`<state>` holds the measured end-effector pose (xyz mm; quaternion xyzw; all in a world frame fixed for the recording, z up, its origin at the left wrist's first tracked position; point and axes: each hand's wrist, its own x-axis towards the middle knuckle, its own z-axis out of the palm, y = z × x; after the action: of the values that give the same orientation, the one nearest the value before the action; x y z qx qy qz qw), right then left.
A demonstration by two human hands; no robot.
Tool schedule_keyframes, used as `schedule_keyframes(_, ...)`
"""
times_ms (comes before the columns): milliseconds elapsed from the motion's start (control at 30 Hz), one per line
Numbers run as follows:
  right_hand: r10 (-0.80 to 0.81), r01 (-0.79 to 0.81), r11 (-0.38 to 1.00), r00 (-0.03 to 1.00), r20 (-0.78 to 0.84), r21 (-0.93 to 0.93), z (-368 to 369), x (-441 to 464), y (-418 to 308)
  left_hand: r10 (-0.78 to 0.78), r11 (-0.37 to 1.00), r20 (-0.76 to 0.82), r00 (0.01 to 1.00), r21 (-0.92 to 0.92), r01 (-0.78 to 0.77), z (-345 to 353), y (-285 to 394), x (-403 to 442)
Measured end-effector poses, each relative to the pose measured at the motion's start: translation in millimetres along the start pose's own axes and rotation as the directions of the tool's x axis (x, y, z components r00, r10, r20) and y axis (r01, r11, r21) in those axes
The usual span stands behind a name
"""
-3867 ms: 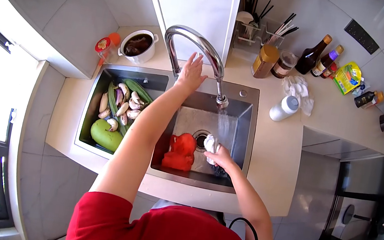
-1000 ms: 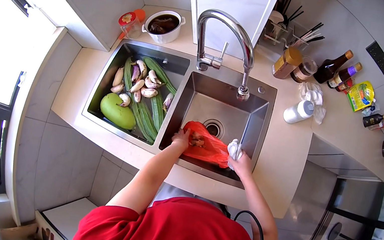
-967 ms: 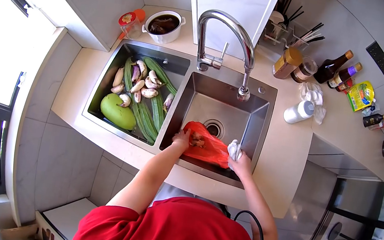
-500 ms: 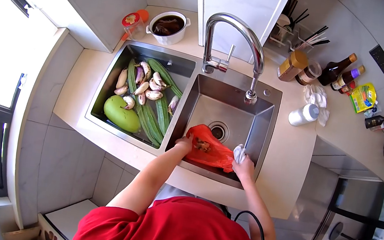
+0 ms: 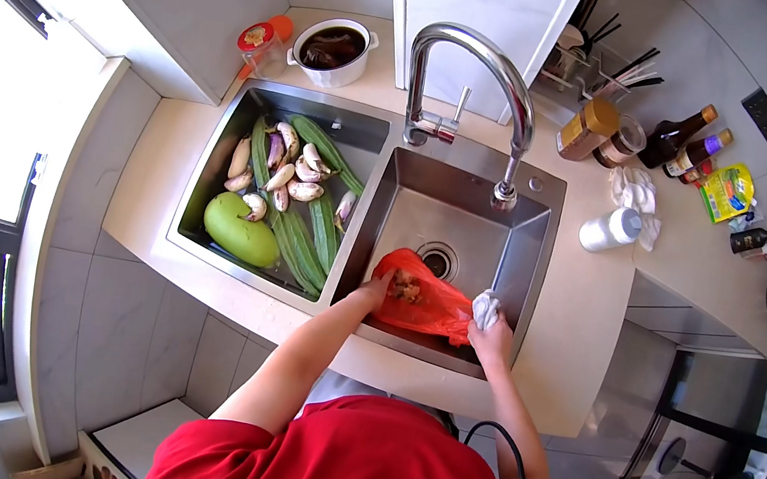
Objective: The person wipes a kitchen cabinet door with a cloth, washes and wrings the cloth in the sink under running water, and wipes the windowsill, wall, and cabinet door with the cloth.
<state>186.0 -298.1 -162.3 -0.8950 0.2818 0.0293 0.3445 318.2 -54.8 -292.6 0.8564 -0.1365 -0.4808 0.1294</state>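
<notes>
A thin red plastic bag lies spread in the right sink basin, with small brownish scraps inside it. My left hand is closed on the bag's left edge; its fingertips are partly hidden by the plastic. My right hand grips a bunched white cloth near the basin's right wall, and the bag's right edge reaches this hand. Whether the right fingers also pinch the bag, I cannot tell. Just behind the bag is the round drain.
The left basin holds ridged green gourds, several purple-white eggplants and a large green gourd. A chrome faucet arches over the right basin. A white bottle and several condiment bottles stand rightward; a white pot stands behind.
My right hand and the white cloth have shifted slightly right, and the bag's right edge with them. A pale thing now shows at the bottom edge, over the red shirt.
</notes>
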Motion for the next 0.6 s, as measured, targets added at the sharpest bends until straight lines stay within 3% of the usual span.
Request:
schedule_keyframes(67,-0.014,0.017,0.994,0.999,-0.034,0.104,0,2,0,0.033,0.999,-0.054,0.998,0.026,-0.032,5,-5,6)
schedule_keyframes(167,0.069,-0.067,0.992,0.998,-0.015,0.106,-1,5,2,-0.033,0.998,-0.006,0.999,-0.054,0.033,7,-5,5)
schedule_keyframes(200,0.0,0.011,0.991,0.997,-0.08,0.136,1,5,2,-0.044,0.996,-0.019,0.999,-0.079,0.042,8,-3,2)
schedule_keyframes(600,0.026,-0.01,0.984,0.995,-0.092,0.176,1,10,-2,-0.112,0.985,0.02,0.993,-0.126,0.114,-4,9,-12)
